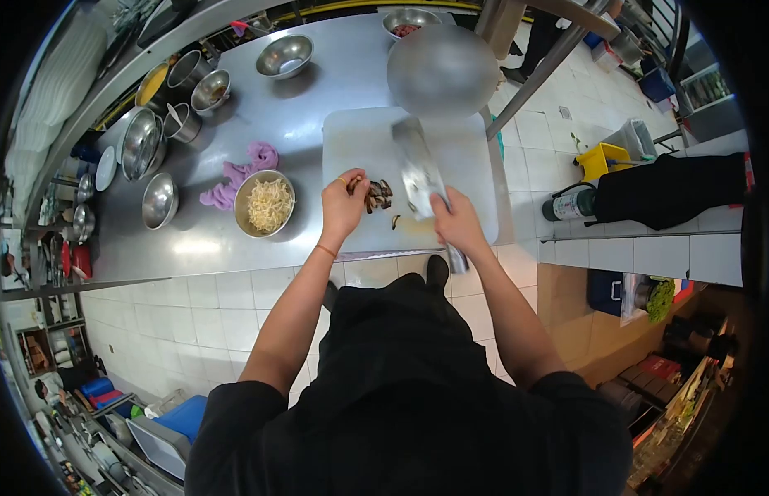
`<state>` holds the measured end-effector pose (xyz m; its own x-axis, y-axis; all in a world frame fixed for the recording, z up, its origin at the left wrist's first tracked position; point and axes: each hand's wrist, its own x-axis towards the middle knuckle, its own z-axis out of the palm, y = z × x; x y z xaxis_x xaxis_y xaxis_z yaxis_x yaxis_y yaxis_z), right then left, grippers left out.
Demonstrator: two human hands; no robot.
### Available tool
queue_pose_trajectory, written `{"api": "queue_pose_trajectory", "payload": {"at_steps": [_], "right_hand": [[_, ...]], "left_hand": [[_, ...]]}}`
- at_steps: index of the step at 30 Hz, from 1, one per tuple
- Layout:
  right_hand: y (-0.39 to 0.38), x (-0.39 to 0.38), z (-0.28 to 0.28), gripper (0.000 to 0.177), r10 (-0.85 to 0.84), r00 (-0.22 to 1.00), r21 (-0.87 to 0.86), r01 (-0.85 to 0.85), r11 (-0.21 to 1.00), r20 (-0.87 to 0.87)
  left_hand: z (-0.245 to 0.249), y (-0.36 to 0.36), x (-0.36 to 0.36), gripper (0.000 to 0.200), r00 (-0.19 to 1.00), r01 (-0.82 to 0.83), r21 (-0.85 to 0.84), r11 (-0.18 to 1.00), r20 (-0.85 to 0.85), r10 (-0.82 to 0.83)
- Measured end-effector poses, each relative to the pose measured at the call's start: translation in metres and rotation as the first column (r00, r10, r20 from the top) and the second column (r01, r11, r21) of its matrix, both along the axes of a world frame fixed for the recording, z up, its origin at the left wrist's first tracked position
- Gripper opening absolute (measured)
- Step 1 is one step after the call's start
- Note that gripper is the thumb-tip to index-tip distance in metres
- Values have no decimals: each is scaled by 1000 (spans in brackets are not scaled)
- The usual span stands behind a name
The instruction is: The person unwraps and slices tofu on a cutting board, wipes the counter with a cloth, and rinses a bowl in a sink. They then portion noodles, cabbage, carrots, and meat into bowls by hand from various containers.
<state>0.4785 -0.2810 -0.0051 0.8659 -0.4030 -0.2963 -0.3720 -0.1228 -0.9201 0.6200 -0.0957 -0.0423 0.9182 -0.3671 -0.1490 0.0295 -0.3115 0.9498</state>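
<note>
On the steel counter lies a white cutting board (364,136). My left hand (342,205) presses down on a small pile of dark sliced food (378,196) near the board's front edge. My right hand (456,220) grips the handle of a wide cleaver (419,161), whose blade is raised and tilted over the board, just right of the dark pieces. A loose dark piece (396,221) lies between my hands.
A bowl of pale shredded food (267,204) stands left of the board beside a purple cloth (240,174). A large upturned steel bowl (442,70) sits behind the board. Several steel bowls and pots (153,140) crowd the counter's left. White tiled floor lies right.
</note>
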Motion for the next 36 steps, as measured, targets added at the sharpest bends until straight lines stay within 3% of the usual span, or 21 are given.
{"api": "queue_pose_trajectory", "payload": {"at_steps": [1,2,3,5,9,11,14,16,18,20,22,25,28,30,31,33,36], "right_hand": [[-3,-17,-3,27,2,1000,-24,-2,1000,-25],[-3,-36,-7,27,3,999,-48,-6,999,-52],[0,-54,-14,27,-2,995,-23,0,1000,-95],[13,-79,-32,28,-1,990,2,1,1000,-142],[44,-69,-54,28,-72,988,107,87,990,-139],[56,-52,-49,29,-32,991,118,47,992,-129],[78,-38,-51,31,27,985,69,-16,998,-169],[91,-30,-51,32,31,995,76,-23,997,-99],[99,-20,-55,32,79,997,105,-76,992,-27],[99,-11,-48,30,117,993,137,-113,984,-16],[97,1,-36,24,215,973,181,-198,963,-81],[123,42,-7,27,318,948,193,-318,928,29],[129,73,20,29,407,912,189,-408,893,46],[114,82,25,28,417,909,156,-411,898,-7],[103,82,32,28,409,911,128,-402,907,-41],[76,79,40,27,386,919,104,-377,920,-77],[55,83,42,26,370,927,134,-360,923,-62]], "left_hand": [[-1,3,-1,27,958,66,108,992,272,-93],[-2,4,-2,30,836,98,228,969,509,-205],[-9,5,-4,30,839,95,230,969,505,-202],[-24,3,-7,37,733,91,314,945,622,-277],[-16,-7,-24,48,711,8,440,898,629,-314],[-13,-11,-29,61,674,-208,523,826,689,-267],[-18,-20,-33,66,750,-147,525,839,612,-251],[-19,-27,-36,63,746,-146,523,840,616,-253],[-27,-29,-32,57,805,-114,389,914,575,-144],[-27,-27,-28,47,803,-180,372,911,590,-83],[-16,-16,-20,40,864,-200,222,954,500,65],[27,38,17,28,697,-433,103,895,668,260],[24,87,50,24,637,-528,109,842,707,307],[0,114,69,18,654,-553,272,788,727,208],[-4,121,72,18,644,-564,259,784,732,221],[8,128,62,16,660,-483,245,840,733,166],[26,136,53,16,683,-424,121,898,693,229]]}}
